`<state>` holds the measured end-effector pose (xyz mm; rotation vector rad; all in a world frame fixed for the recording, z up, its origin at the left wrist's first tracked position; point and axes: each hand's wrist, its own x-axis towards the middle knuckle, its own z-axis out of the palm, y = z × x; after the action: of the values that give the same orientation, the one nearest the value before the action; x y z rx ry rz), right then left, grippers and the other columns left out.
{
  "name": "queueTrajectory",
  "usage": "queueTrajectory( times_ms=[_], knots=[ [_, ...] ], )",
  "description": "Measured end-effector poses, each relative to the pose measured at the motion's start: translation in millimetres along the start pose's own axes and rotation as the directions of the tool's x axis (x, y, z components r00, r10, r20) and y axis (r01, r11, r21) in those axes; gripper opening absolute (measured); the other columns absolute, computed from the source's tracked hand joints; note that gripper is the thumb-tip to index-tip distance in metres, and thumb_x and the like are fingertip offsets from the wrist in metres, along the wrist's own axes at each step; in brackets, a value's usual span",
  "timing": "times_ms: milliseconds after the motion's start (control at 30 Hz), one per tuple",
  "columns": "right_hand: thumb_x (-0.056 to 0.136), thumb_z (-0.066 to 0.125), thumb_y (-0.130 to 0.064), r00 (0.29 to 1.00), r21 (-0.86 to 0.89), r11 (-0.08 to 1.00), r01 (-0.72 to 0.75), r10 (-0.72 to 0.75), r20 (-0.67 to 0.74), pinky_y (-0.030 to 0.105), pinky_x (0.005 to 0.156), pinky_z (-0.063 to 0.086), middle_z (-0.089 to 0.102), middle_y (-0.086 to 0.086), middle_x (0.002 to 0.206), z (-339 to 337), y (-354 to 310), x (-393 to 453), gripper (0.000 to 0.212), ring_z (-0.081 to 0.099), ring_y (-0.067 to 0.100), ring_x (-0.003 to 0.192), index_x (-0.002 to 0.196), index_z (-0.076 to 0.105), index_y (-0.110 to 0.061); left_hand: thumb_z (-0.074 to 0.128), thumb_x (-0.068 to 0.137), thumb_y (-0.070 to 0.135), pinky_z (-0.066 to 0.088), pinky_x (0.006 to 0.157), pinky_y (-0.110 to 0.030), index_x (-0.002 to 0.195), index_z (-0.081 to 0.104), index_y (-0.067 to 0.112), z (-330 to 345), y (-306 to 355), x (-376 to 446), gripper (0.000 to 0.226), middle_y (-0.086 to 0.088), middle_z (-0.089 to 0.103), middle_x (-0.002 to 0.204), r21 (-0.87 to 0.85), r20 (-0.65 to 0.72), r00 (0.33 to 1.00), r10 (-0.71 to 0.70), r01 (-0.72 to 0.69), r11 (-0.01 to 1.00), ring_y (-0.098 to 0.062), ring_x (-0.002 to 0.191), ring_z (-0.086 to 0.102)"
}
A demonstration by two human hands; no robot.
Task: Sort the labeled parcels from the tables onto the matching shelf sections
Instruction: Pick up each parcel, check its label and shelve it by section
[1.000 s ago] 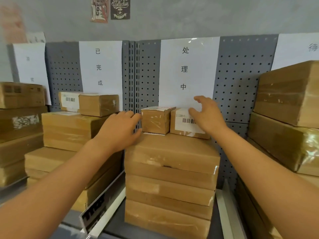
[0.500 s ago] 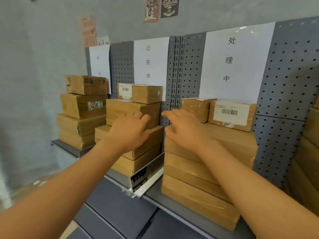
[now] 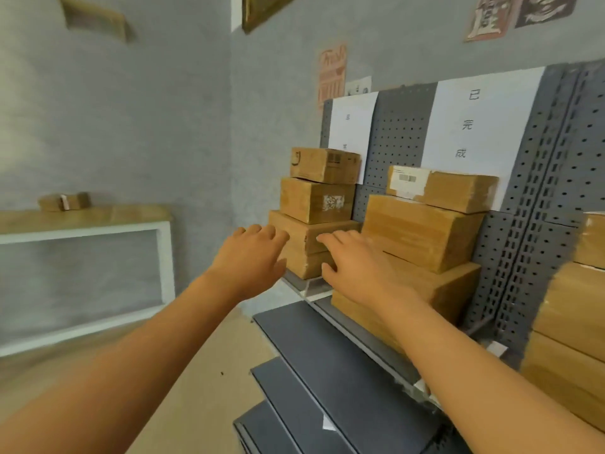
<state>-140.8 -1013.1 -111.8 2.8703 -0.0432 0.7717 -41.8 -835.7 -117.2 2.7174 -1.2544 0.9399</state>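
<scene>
Between parcels. My left hand [image 3: 252, 257] and right hand [image 3: 357, 263] both empty, fingers loose, hovering near shelf [image 3: 327, 348]. Next parcel [image 3: 64, 201] waits far left on table [image 3: 98, 214]. Next: turn left, go fetch, read label.

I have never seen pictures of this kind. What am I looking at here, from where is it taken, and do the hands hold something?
There is no machine here. A person wears a camera on the head, so you look forward and down along their own two bare arms. The left hand and the right hand reach out with relaxed fingers, and neither holds anything. In front of them is a grey metal shelf with a perforated back panel. Brown cardboard parcels stand on it in stacks: a far stack and a nearer stack, under white paper signs that name the sections. On the left, a small parcel lies on a wooden table.
</scene>
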Motion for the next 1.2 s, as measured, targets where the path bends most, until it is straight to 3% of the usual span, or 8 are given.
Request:
queueTrajectory(
  times_ms=[300,500,733,967,1200],
  knots=[
    [0.097,0.046,-0.028,0.991,0.139,0.982,0.124,-0.129,0.027,0.037,0.096,0.039,0.053,0.004,0.132,94.1,-152.0,124.2,0.051,0.046,0.026,0.123,0.146,0.039,-0.017,0.041,0.100,0.042,0.043,0.094,-0.037,0.136,0.045,0.020,53.5,-190.8,-68.0,0.042,-0.003,0.057,0.122,0.149,0.122,0.983,-0.140,0.122,0.981,-0.025,0.111,0.054],
    [0.097,0.048,-0.028,0.975,0.204,0.955,0.213,-0.222,0.022,0.035,0.101,0.035,0.052,0.003,0.134,142.4,-226.0,202.2,0.049,0.045,0.024,0.124,0.145,0.041,-0.018,0.043,0.099,0.040,0.045,0.093,-0.037,0.134,0.048,0.020,83.3,-289.8,-88.1,0.041,-0.003,0.057,0.122,0.180,0.128,0.960,-0.250,0.226,0.957,-0.024,0.109,0.055],
    [0.097,0.048,-0.031,0.945,0.258,0.915,0.310,-0.327,0.023,0.035,0.103,0.036,0.053,0.001,0.134,211.3,-284.9,301.2,0.051,0.046,0.023,0.124,0.146,0.039,-0.019,0.051,0.096,0.038,0.045,0.093,-0.039,0.134,0.051,0.018,143.9,-379.9,-78.9,0.043,-0.006,0.059,0.122,0.210,0.143,0.927,-0.347,0.315,0.926,-0.027,0.107,0.057],
    [0.096,0.048,-0.027,0.928,0.338,0.876,0.345,-0.373,0.020,0.033,0.104,0.034,0.051,0.000,0.135,286.8,-309.7,428.8,0.053,0.044,0.022,0.124,0.147,0.036,-0.021,0.043,0.099,0.042,0.040,0.101,-0.037,0.142,0.041,0.020,210.1,-483.4,-20.5,0.048,-0.004,0.052,0.133,0.272,0.185,0.892,-0.412,0.356,0.894,-0.025,0.118,0.052],
    [0.097,0.048,-0.029,0.861,0.386,0.809,0.442,-0.504,0.070,0.033,0.107,0.033,0.047,0.002,0.139,349.8,-376.7,532.4,0.055,0.040,0.023,0.129,0.149,0.033,-0.018,0.042,0.100,0.043,0.040,0.102,-0.037,0.143,0.039,0.020,254.1,-586.9,-15.8,0.049,-0.004,0.050,0.136,0.333,0.203,0.821,-0.533,0.454,0.827,-0.024,0.121,0.050]
  ],
)
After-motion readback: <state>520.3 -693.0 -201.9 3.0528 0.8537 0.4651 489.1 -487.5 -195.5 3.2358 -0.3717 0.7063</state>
